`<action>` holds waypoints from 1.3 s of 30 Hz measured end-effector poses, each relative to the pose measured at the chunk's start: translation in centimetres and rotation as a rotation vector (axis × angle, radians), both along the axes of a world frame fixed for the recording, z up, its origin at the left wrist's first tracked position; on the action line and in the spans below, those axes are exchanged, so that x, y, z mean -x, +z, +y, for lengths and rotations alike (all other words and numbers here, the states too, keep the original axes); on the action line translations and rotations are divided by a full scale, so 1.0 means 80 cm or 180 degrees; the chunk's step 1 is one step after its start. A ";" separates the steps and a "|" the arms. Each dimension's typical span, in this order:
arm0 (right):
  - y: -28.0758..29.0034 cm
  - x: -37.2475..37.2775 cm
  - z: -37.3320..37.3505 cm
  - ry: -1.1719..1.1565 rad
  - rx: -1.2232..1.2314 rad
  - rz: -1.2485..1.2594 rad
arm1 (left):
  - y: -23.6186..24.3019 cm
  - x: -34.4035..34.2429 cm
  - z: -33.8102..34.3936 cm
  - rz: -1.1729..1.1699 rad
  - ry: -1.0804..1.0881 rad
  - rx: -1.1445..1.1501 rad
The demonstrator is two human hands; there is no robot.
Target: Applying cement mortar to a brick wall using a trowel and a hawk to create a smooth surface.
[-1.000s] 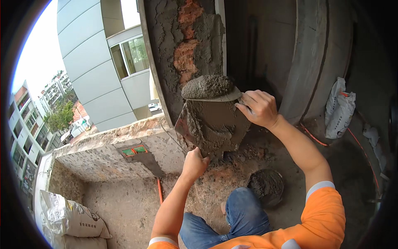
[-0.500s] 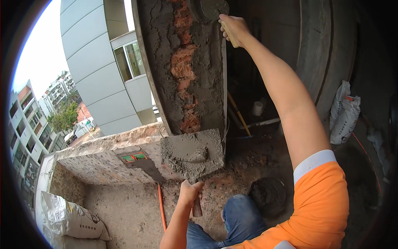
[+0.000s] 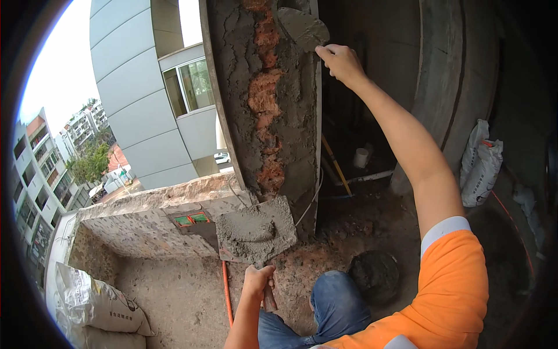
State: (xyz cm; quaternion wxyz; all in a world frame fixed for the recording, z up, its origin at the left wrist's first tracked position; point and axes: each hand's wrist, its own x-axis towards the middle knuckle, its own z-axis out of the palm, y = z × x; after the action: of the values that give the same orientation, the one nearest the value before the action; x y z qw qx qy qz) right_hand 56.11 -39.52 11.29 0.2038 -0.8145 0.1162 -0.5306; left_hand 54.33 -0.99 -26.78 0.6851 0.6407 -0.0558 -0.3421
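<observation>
My left hand [image 3: 257, 280] is wrapped round the handle of a mortar board [image 3: 279, 216], a flat square plate carrying a heap of wet grey mortar [image 3: 251, 231]. Up at the top, my right hand [image 3: 343, 64] is closed on a trowel [image 3: 304, 29] with a rounded blade coated in mortar. The blade lies at the right side of the pillar, against or close to its surface; the exact contact is hard to tell. Rough grey mortar covers the pillar [image 3: 232, 75] on both sides of a strip of bare red brick [image 3: 265, 96].
A black bucket [image 3: 375, 278] stands right of my knee. White sacks lie at the lower left [image 3: 110, 308] and stand at the right [image 3: 481, 166]. A low wall [image 3: 145, 230] with a green-and-red box [image 3: 192, 219] runs left of the pillar. An orange pipe [image 3: 226, 291] rises from the floor.
The trowel and my right hand have come lower, bringing more of the blade into view. My left hand has shifted the mortar board slightly left and down, tilting it, away from the pillar's foot.
</observation>
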 end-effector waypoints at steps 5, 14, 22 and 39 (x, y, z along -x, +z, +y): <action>0.082 -0.027 -0.002 0.0333 -0.0077 0.0219 | 0.002 0.000 -0.002 0.0017 -0.0074 0.0001; 0.094 0.010 -0.065 0.0640 -0.1106 0.0522 | -0.011 -0.002 -0.003 0.0193 -0.0043 0.0049; -0.067 -0.017 0.030 0.1307 -0.2285 -0.0549 | -0.028 0.004 0.008 0.0311 -0.0056 0.0143; -0.183 -0.025 0.110 0.3350 -0.3853 0.1445 | 0.016 -0.022 -0.062 0.0347 -0.0526 0.0422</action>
State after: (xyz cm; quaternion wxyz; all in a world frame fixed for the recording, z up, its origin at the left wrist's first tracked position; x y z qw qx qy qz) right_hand 58.12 -30.74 -3.39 0.7994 -0.5993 0.0237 -0.0348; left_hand 56.10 -5.92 -25.46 0.6974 0.5677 -0.0936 -0.4273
